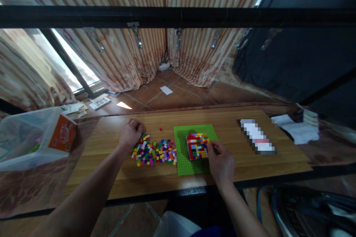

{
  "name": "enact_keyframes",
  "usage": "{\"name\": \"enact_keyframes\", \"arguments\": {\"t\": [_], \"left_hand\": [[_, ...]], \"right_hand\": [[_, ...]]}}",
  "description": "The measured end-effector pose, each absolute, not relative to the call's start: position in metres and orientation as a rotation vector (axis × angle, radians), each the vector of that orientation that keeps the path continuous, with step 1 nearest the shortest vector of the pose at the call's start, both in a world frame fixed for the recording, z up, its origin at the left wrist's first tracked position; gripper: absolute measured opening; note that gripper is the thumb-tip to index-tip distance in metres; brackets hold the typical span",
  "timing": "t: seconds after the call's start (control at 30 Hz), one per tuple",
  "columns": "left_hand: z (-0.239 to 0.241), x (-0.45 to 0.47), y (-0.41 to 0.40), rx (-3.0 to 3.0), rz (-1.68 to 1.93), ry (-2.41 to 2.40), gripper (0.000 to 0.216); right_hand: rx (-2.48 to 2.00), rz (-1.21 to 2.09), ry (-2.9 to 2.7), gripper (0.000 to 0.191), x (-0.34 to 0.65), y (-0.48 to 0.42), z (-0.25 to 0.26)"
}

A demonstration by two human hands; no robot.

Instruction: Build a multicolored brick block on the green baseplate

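Observation:
On a green studded baseplate (182, 166) stands a block built of many-coloured toy bricks (198, 147), with red and white along its left side. My right hand (222, 161) is at the build's right edge, thumb and finger pinched together on a small toy brick that looks yellow and is mostly covered. Left of the baseplate lies a loose pile of small coloured toy bricks (155, 152). At the pile's far left edge, my left hand (131, 132) rests with curled fingers; what they hold, if anything, is hidden.
A single red brick (160, 129) lies behind the pile on the wooden table (150, 183). A blurred-out phone-like object (257, 137) lies at right. Beyond the left edge stands a clear plastic bin (27, 129). A dark bar (178, 17) crosses above, with hanging metal clips.

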State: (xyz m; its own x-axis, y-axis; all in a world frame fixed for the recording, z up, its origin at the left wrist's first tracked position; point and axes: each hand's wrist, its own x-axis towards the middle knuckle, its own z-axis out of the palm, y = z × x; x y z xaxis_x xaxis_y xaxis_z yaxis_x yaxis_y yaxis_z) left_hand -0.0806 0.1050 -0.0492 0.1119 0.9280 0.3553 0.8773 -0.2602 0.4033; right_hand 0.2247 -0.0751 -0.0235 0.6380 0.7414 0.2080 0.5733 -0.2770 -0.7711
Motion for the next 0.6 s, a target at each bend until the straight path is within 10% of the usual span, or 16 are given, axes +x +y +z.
{"name": "enact_keyframes", "arguments": {"t": [0.6], "left_hand": [[-0.05, -0.079, 0.104, 2.26, 0.853, 1.856, 0.016]], "right_hand": [[-1.801, 0.711, -0.742, 0.04, 0.246, -0.063, -0.024]]}}
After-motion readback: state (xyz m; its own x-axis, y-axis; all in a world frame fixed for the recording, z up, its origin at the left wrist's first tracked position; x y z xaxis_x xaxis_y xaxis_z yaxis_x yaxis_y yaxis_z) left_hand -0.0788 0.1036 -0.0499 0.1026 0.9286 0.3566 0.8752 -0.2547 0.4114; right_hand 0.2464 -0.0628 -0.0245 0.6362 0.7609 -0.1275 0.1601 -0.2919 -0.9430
